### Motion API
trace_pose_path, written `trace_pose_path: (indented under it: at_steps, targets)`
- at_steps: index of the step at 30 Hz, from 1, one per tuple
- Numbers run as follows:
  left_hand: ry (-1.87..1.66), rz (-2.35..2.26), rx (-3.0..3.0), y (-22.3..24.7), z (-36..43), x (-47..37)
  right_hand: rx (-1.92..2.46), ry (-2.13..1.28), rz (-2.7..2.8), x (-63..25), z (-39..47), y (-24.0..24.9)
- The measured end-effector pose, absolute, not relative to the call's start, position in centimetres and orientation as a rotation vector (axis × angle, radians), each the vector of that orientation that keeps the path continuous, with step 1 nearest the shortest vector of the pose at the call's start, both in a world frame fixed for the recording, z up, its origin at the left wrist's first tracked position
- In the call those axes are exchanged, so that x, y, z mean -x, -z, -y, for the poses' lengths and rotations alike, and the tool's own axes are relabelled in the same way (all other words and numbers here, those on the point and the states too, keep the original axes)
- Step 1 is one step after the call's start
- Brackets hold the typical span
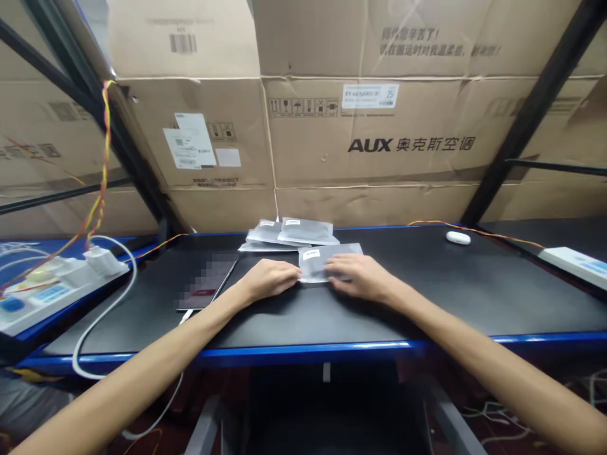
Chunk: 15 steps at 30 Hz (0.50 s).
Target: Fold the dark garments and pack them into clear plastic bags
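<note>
A small frosted plastic bag (318, 268) with a white label lies on the black table mat in front of me. Its contents are too unclear to name. My left hand (274, 278) is closed, fingertips together at the bag's lower left corner. Across the bag's right half rests my right hand (358, 277), slightly blurred, with its fingers stretched out over the surface and covering part of it. Just behind, several similar labelled bags (306, 231) are piled loosely, overlapping one another.
A phone (208, 285) with a white cable lies left of my left hand. Power strips stand at the left (61, 284) and right (576, 265). A white earbud case (458, 238) sits at the back right. Cardboard (313, 151) walls the back, between black posts.
</note>
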<state>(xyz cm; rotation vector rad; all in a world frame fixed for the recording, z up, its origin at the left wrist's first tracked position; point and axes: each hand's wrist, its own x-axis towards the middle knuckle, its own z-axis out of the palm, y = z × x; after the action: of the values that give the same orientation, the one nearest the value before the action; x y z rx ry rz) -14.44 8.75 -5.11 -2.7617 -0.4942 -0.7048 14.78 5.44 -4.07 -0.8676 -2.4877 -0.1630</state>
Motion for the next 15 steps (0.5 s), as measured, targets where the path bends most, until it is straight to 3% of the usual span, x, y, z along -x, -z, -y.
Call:
trace_pose_path:
  at_steps: [9,15]
  targets:
    - [0.739,0.572,2.795,5.3,-8.2,13.9,0.611,0.765,2.451,-9.7,-5.6,5.7]
    - [0.743,0.594,2.788,5.3,-7.8,13.3,0.587,0.833,2.399,-10.0,-5.3,5.7]
